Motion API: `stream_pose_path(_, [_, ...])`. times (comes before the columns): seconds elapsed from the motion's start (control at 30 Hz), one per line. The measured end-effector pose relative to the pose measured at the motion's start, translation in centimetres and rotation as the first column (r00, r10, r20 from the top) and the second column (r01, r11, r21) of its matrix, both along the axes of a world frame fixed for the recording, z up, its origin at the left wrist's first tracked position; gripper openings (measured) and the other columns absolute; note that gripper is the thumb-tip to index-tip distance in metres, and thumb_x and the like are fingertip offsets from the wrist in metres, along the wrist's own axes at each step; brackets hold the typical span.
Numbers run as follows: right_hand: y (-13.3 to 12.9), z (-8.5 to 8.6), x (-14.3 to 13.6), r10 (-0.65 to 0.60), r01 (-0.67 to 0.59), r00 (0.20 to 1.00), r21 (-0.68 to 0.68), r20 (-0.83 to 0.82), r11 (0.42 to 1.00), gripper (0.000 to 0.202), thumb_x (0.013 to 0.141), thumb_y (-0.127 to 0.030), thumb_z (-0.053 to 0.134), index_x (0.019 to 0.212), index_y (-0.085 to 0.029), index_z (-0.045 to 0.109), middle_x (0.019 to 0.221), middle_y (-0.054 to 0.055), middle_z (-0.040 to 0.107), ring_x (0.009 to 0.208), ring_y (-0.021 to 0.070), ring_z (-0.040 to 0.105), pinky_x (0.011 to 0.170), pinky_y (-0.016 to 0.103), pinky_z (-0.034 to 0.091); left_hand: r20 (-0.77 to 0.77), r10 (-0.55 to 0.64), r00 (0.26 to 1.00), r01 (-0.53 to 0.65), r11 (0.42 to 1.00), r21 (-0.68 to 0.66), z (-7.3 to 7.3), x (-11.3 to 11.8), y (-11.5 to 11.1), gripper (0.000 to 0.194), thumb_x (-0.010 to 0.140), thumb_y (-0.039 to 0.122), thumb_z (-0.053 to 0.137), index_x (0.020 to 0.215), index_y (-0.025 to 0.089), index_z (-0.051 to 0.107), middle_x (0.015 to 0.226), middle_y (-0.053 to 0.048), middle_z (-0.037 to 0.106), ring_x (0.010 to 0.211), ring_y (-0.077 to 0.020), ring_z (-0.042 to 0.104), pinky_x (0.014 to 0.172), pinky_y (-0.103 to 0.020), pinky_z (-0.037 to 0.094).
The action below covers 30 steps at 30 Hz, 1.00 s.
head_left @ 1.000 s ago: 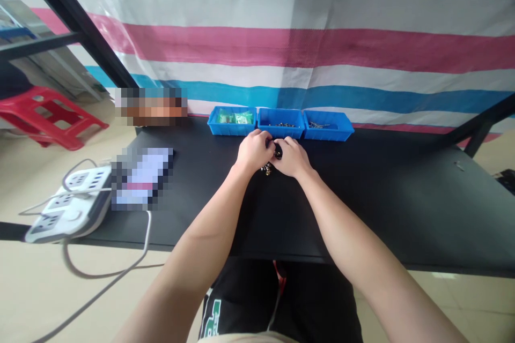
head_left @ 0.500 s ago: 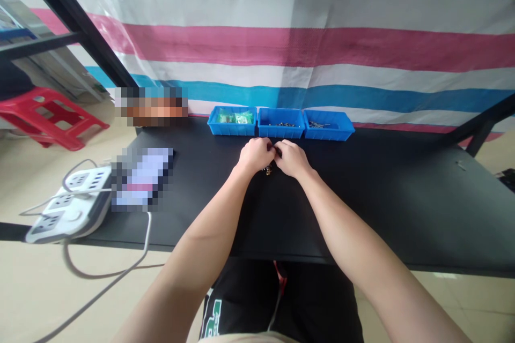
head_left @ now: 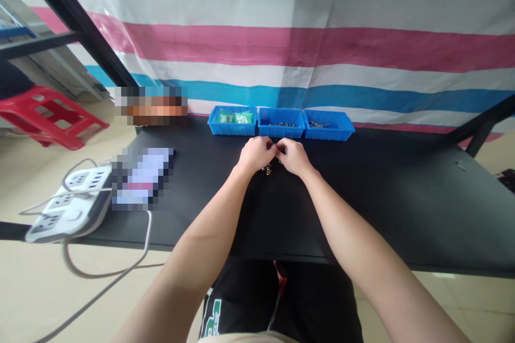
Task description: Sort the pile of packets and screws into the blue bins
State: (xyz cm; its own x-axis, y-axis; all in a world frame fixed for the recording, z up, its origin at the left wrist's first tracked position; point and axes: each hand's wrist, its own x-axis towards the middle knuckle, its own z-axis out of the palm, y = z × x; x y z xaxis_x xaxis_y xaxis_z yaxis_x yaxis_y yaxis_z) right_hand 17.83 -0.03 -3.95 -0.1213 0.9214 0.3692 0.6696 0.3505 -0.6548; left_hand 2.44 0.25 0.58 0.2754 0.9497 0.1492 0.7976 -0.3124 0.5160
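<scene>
My left hand (head_left: 257, 153) and my right hand (head_left: 293, 155) meet over the middle of the black table (head_left: 193, 171), fingertips pinched together and touching. Whatever they hold between them is too small and too covered to name. Just below the fingers, small shiny brass-coloured metal pieces (head_left: 268, 170) lie on the tabletop, partly covered by my left hand. Beyond the hands stand three blue bins in a row: the left bin (head_left: 232, 129) has green-and-clear plastic packets, the middle bin (head_left: 280, 131) small metal parts, and the right bin (head_left: 330, 133) thin, pin-like metal pieces.
A white power strip (head_left: 70, 203) with grey cables sits at the table's left edge, beside a pixelated flat object (head_left: 142, 177). A red stool (head_left: 52, 112) stands on the floor at left. Striped sheeting (head_left: 241, 43) hangs behind the bins; black frame posts rise at both sides.
My fingers have shifted slightly, with the right fingertips now closer against the left ones. The bins and the metal pieces on the table stay where they were.
</scene>
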Motion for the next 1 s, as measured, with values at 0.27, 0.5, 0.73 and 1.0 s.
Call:
stream_pose_path(0.27, [-0.2, 0.7, 0.0, -0.149, 0.157, 0.933, -0.003, -0.328, 0.988, 0.022, 0.083, -0.040, 0.064, 0.077, -0.019, 0.067, 0.069, 0.004, 0.072, 0.066, 0.0191, 0.067, 0.066, 0.029, 0.050, 0.242, -0.118, 0.963, 0.086, 0.986, 0.141, -0.8, 0.2, 0.2, 0.039, 0.094, 0.033, 0.052, 0.128, 0.015, 0.060, 0.102, -0.009, 0.075, 0.091, -0.0224, 0.070, 0.086, -0.034, 0.054])
stream_pose_path(0.5, [-0.6, 1.2, 0.0, -0.258, 0.283, 0.927, 0.053, -0.273, 0.958, 0.040, 0.090, -0.052, 0.055, 0.070, -0.020, 0.066, 0.069, 0.006, 0.074, 0.066, 0.0201, 0.068, 0.068, 0.030, 0.051, 0.245, -0.236, 0.940, 0.193, 0.963, 0.189, -0.9, 0.2, -0.1, 0.051, 0.094, 0.024, 0.051, 0.145, 0.018, 0.049, 0.131, -0.010, 0.067, 0.108, -0.0217, 0.068, 0.096, -0.034, 0.052])
stream_pose_path(0.73, [-0.8, 1.4, -0.3, -0.202, 0.228, 0.949, 0.081, -0.242, 0.970, 0.055, 0.093, -0.065, 0.042, 0.067, -0.021, 0.062, 0.064, 0.005, 0.070, 0.061, 0.0182, 0.065, 0.065, 0.028, 0.048, 0.239, -0.226, 0.944, 0.175, 0.960, 0.217, -0.3, 0.3, -0.1, 0.022, 0.094, 0.024, 0.053, 0.100, 0.018, 0.073, 0.095, -0.005, 0.076, 0.084, -0.0169, 0.069, 0.082, -0.027, 0.052])
stream_pose_path(1.0, [-1.4, 1.6, -0.6, -0.078, 0.108, 0.952, 0.085, -0.297, 0.991, 0.047, 0.093, -0.057, 0.045, 0.075, -0.019, 0.066, 0.067, 0.004, 0.069, 0.064, 0.0180, 0.064, 0.062, 0.029, 0.047, 0.366, -0.131, 0.921, 0.060, 0.978, 0.199, -0.1, 0.4, -0.2, 0.014, 0.089, 0.022, 0.056, 0.084, 0.016, 0.067, 0.082, -0.002, 0.073, 0.075, -0.0138, 0.065, 0.075, -0.024, 0.050])
